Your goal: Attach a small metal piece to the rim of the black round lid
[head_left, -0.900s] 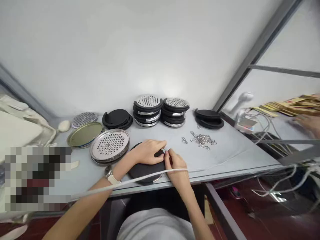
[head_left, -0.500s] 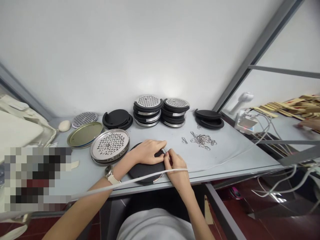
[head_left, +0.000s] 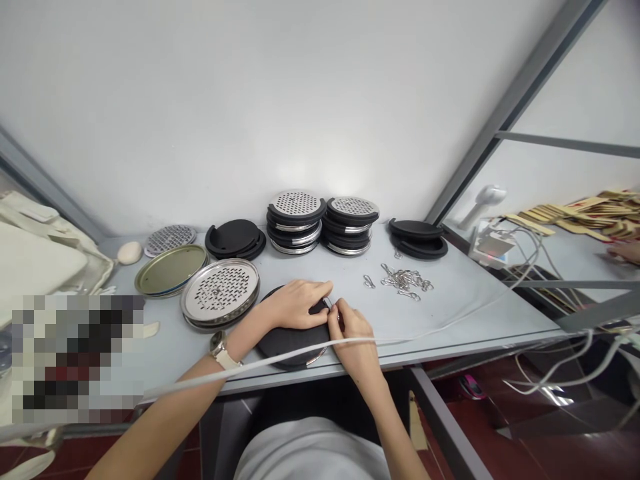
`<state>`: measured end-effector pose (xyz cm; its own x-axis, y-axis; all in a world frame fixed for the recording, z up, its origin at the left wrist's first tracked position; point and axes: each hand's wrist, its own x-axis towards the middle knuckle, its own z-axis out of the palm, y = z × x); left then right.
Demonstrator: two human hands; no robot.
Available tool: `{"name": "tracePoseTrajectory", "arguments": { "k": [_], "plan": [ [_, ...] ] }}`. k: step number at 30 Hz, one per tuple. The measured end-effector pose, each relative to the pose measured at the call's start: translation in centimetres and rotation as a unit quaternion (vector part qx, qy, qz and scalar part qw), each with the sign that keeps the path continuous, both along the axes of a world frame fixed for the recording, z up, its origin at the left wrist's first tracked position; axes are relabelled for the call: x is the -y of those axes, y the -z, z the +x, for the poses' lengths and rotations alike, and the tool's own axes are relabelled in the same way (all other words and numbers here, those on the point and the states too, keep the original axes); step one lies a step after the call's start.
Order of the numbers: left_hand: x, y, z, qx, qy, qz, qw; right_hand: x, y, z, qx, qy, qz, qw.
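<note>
A round black disc (head_left: pixel 290 343) with a shiny metal rim lies near the table's front edge. My left hand (head_left: pixel 300 303) rests over its upper part, thumb and fingers closed on the disc by a small metal piece (head_left: pixel 327 303). At the disc's right edge my right hand (head_left: pixel 351 325) is pinched on a small metal clip, mostly hidden by the fingers. To the right lies a loose pile of metal clips (head_left: pixel 404 279). Perforated metal plates (head_left: pixel 220 291) are stacked left of my hands.
Two stacks of discs (head_left: pixel 296 203) stand by the wall, with black covers (head_left: pixel 417 230) to their right. A white cable (head_left: pixel 400 339) crosses above my wrists. Olive lids (head_left: pixel 171 269) lie at left. A person's hand (head_left: pixel 625 251) shows at far right.
My hands have hardly moved. The other person's hand at the far right has shifted slightly to the right.
</note>
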<state>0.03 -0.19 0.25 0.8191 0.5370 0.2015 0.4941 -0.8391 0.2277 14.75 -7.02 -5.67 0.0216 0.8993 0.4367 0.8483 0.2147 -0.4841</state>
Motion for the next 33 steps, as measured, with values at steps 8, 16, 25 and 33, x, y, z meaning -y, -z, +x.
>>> {"name": "tracePoseTrajectory", "arguments": {
  "k": [8, 16, 25, 33],
  "plan": [
    [0.03, -0.13, -0.02, 0.001, 0.003, -0.005, 1.0, 0.03, 0.12, 0.0, 0.004, 0.003, 0.001, 1.0],
    [-0.1, -0.01, -0.03, 0.005, 0.017, 0.0, 1.0, -0.03, 0.07, 0.02, 0.007, 0.002, 0.002, 1.0],
    [-0.01, -0.11, 0.08, -0.004, 0.011, -0.003, 1.0, 0.0, 0.01, 0.01, 0.027, -0.002, 0.015, 1.0],
    [-0.03, 0.03, 0.04, -0.009, 0.011, 0.005, 1.0, 0.0, 0.03, -0.03, 0.044, 0.0, 0.018, 0.999]
  ]
}}
